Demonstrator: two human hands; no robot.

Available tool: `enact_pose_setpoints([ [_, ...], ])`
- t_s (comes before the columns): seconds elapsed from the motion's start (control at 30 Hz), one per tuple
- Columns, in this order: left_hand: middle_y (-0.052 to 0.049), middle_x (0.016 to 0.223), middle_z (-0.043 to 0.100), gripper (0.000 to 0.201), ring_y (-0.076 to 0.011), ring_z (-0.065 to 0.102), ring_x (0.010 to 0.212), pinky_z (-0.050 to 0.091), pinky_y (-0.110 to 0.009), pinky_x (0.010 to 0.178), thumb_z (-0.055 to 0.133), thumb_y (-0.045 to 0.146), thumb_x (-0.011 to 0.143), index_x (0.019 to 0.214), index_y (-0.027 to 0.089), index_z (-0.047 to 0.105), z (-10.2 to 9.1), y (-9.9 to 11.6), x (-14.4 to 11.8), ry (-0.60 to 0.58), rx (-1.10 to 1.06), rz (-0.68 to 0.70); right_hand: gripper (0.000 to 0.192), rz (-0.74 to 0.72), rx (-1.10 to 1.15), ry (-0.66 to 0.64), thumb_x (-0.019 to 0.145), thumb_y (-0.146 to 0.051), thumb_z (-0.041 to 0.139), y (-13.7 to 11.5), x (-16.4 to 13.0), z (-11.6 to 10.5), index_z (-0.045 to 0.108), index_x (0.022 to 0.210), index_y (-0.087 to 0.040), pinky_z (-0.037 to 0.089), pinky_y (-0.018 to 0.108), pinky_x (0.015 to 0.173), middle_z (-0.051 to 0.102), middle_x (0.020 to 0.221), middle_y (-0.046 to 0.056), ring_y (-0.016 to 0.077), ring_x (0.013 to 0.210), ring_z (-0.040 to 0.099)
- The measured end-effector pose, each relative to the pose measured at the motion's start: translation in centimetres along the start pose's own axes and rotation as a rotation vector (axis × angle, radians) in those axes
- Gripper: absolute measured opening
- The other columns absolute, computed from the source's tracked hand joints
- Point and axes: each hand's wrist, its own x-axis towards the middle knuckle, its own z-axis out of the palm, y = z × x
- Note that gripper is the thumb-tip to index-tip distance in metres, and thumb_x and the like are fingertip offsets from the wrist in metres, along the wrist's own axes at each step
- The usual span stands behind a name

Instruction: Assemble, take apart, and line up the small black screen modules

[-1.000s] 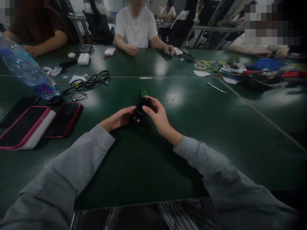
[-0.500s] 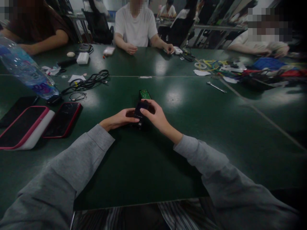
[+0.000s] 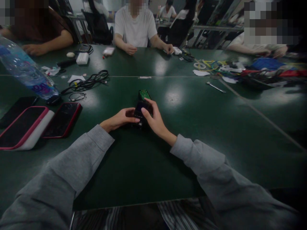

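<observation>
Right wrist (image 3: 169, 136) inward, table edge (image 3: 134, 203) apart

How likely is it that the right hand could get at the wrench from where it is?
Probably yes, with a stretch: only green tabletop shows between the right hand and the wrench. It would likely have to let go of the black box first.

The black device (image 3: 139, 110) has turned, revealing more of the green circuit board (image 3: 144, 94).
</observation>
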Motion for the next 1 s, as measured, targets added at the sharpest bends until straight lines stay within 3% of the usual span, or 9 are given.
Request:
enact_pose_setpoints([
  [0.2, -0.007, 0.118, 0.071, 0.054, -0.0219, 0.066, 0.11, 0.049, -0.042, 0.103, 0.09, 0.02, 0.066, 0.116, 0.019, 0.07, 0.11, -0.34, 0.31, 0.076, -0.069, 0.079, 0.077, 0.054, 0.012, -0.047, 0.088, -0.071, 0.061, 0.76, -0.5, 0.5, 0.037, 0.144, -0.023, 0.05, 0.051, 0.104, 0.059, 0.125, 0.013, 0.0286, 0.117, 0.06],
  [0.57, -0.006, 0.115, 0.072, 0.053, -0.0213, 0.066, 0.109, 0.046, -0.042, 0.105, 0.09, 0.018, 0.064, 0.113, 0.019, 0.071, 0.37, -0.49, 0.38, 0.148, -0.105, 0.112, 0.072, 0.105, 0.042, -0.108, 0.09, -0.069, 0.059, 0.92, -0.34, 0.58, 0.043, 0.138, -0.019, 0.052, 0.048, 0.103, 0.065, 0.123, 0.014, 0.0292, 0.117, 0.063],
  [1.0, -0.007, 0.12, 0.071, 0.054, -0.0222, 0.065, 0.113, 0.045, -0.042, 0.106, 0.088, 0.018, 0.068, 0.119, 0.02, 0.07, 0.04, -0.66, 0.54, 0.106, -0.103, 0.104, 0.067, 0.123, 0.037, -0.115, 0.091, -0.068, 0.057, 0.82, -0.36, 0.57, 0.045, 0.136, -0.02, 0.051, 0.048, 0.105, 0.065, 0.129, 0.014, 0.0289, 0.121, 0.062],
])
